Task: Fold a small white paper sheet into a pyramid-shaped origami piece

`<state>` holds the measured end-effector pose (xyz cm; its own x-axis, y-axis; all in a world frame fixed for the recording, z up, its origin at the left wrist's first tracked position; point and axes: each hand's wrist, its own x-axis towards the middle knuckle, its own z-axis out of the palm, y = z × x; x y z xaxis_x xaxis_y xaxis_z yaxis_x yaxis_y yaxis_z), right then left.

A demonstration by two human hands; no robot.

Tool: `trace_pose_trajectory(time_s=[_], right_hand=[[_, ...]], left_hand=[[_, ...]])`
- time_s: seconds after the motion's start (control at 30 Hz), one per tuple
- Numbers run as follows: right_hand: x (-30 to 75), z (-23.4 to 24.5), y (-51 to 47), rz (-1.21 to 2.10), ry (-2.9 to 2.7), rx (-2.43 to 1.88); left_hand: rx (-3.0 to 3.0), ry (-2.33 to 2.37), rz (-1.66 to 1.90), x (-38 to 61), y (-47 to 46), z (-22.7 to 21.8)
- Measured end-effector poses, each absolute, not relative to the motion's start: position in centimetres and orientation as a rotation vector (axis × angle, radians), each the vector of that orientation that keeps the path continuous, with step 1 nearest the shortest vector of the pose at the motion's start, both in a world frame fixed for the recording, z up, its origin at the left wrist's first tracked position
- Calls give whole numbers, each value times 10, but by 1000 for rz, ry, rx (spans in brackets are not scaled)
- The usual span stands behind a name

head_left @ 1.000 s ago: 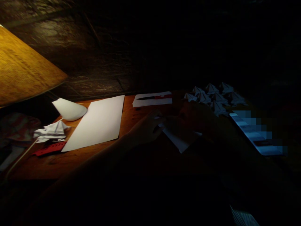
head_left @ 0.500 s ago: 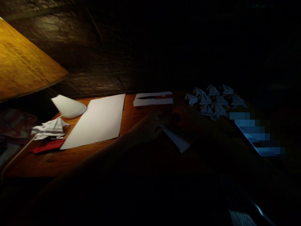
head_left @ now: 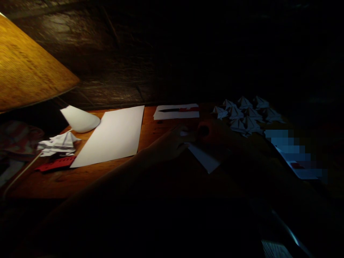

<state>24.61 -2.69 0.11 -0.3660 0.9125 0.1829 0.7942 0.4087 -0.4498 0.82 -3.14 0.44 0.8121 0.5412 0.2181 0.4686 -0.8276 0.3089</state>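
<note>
White paper piece (head_left: 205, 159) lies on the wooden bench (head_left: 59, 186) at the left hand (head_left: 176, 139) and the right hand (head_left: 213, 132), its lit part on the person's side of them. Behind stands a dark wall (head_left: 75, 46), the broadest surface in sight; the bench below it sinks into shadow toward the right. A yellow lampshade (head_left: 29, 64) fills the upper left, above a pale lamp base (head_left: 80, 120). Just beside that base is a large white sheet (head_left: 113, 138), well apart from the hands on their left. Rightward, a group of folded paper figures (head_left: 248, 114) sits toward the back, with a blue-lit flat object (head_left: 298, 166), partly pixelated, nearer the person. Beyond the hands, a small paper stack (head_left: 174, 116) bears a red-handled knife (head_left: 188, 109), blade pointing left. At the left end, a striped paper figure (head_left: 59, 145) rests just behind a red flat item (head_left: 55, 164). Both hands are close together, though darkness hides whether they touch. The left seems the nearer, its fingers at the paper's upper-left end; the right curls by the far side. Whether either grips cannot be told. From the left fingertips, the visible strip slants down rightward, toward the person, ending in a corner.
</note>
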Motion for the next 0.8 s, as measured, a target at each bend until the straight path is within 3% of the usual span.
trace_pose_trajectory(time_s=[0.8], right_hand=[[256,12,-18,716,-2129,-1504]], left_hand=[[2781,799,398,4,-30,3]])
